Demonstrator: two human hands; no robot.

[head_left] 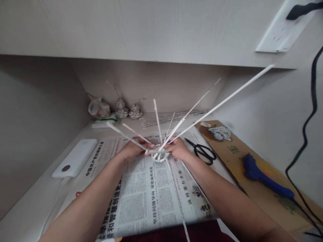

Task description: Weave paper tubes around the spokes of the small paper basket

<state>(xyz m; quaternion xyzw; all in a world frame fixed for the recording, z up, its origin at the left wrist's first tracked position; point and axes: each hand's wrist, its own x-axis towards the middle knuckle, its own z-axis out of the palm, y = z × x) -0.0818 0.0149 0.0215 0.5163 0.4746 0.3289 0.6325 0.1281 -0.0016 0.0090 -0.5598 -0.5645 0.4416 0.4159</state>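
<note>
Between my hands is a small round woven base of rolled paper, with several long paper sticks fanning up and outward from it. My left hand is closed on its left side, fingers at the rim. On the right side my right hand grips the rim, near where the longest sticks leave it. One loose paper strand trails from the base toward my lap. Parts of the fingers are hidden behind the weave and the sticks.
Newspaper covers the tabletop. Black scissors lie right of my hand. A blue glue gun and crumpled wad rest on cardboard. A white power bank is at left. Behind stand woven gourd shapes and paper sticks.
</note>
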